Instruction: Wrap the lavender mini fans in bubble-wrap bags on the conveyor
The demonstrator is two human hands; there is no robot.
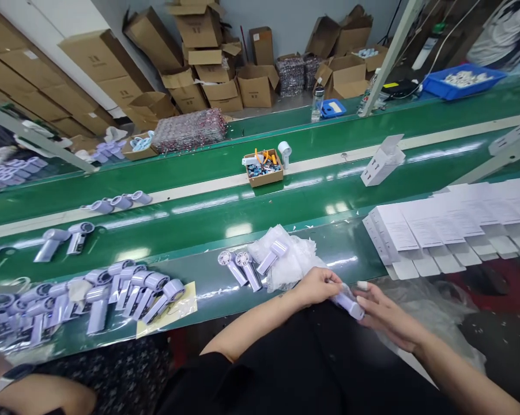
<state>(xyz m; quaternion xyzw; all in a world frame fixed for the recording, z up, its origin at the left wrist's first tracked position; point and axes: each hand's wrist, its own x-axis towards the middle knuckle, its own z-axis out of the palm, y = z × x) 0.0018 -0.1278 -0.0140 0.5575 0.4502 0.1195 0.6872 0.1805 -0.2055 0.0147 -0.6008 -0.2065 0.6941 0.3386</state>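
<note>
A lavender handheld fan [350, 304] is held close to my body at the table's front edge, and clear plastic seems to cover part of it. My left hand [318, 286] pinches its far left end. At the lower right end, the thumb and fingers of my right hand [385, 314] close on the handle; one fingertip wears a white cover. Left of my hands, a pile of clear plastic bags [301, 259] has a lavender fan [274, 257] lying on it. Two more fans [248, 270] with round grilles facing up lie beside the pile.
White boxes [419, 225] stand in a row on the right. Many lavender fans [143, 288] crowd the left. Beyond, the green conveyor [191, 216] carries a small carton of parts [266, 180] and a white box [383, 161]. A co-worker's arm [39, 392] shows lower left.
</note>
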